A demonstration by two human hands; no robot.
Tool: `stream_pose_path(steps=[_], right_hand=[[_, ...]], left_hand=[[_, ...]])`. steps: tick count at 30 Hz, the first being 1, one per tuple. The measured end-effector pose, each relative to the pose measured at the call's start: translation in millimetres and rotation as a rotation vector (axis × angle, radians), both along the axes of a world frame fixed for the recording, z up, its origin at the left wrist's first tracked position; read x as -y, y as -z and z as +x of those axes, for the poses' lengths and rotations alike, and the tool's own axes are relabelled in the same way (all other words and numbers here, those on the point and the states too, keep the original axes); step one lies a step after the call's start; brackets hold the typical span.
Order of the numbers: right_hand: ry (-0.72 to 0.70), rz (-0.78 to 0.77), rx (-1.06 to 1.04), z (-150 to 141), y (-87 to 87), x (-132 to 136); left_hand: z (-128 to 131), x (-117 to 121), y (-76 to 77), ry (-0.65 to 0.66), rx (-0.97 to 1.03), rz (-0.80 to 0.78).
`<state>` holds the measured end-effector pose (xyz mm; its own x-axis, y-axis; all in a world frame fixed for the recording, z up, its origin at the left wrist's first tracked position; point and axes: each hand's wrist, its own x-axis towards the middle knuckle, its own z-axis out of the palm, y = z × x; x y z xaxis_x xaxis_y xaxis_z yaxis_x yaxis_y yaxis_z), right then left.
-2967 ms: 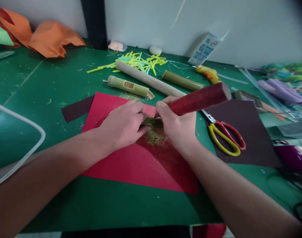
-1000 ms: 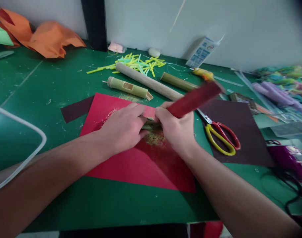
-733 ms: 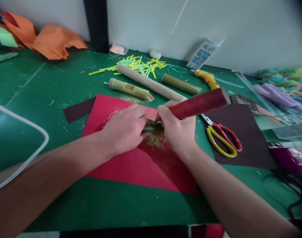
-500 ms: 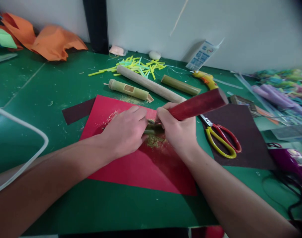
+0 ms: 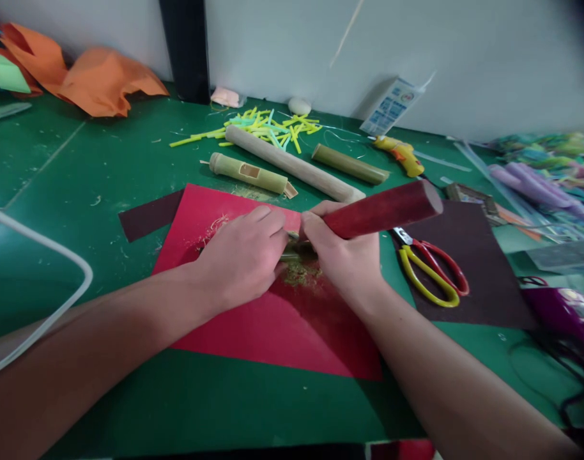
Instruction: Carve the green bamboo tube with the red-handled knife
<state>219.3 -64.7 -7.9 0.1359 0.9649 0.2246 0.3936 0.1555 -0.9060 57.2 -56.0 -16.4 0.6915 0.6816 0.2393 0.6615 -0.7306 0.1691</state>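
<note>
My left hand (image 5: 246, 255) is closed round a green bamboo tube (image 5: 294, 254) and presses it down on a red sheet of paper (image 5: 253, 335). Its ends are mostly covered by my hands. In my right hand (image 5: 347, 255) is a tool with a thick red round handle (image 5: 385, 211), slanting up to the right. My fingers hide its working end, which is at the tube. Greenish shavings (image 5: 301, 275) lie on the paper just below the tube, under and between my hands.
Behind the paper lie a notched bamboo piece (image 5: 248, 172), a pale wooden rod (image 5: 292, 163) and a bamboo length (image 5: 349, 164). Scissors (image 5: 430, 271) rest on a dark sheet (image 5: 488, 281) at right. A yellow glue gun (image 5: 400, 156) is farther back. A white cable (image 5: 76, 275) curves in at left.
The red handle has dipped slightly lower at its far end. Both hands keep nearly the same place on the bamboo tube.
</note>
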Motion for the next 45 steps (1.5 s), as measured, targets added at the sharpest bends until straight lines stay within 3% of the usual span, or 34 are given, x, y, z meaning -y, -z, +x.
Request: stream_pose_path(steps=[22,29,35,45], right_hand=[[-0.028,0.007,0.039,5.3,-1.1,6.6],[-0.059,0.03,0.085,4.6,0.3,3.7],[-0.003,0.043,0.121,-2.0,-1.2,6.9],[-0.012,0.099,0.038,-1.1,7.1,1.7]], left_hand=[[-4.6,3.3,5.1,0.12,0.12,0.116],[-4.2,1.9,4.5,0.084,0.103,0.055],[-2.8,-0.3,5.3,0.086,0.07,0.038],[-3.8,-3.1,8.1,0.027,0.136,-0.054]])
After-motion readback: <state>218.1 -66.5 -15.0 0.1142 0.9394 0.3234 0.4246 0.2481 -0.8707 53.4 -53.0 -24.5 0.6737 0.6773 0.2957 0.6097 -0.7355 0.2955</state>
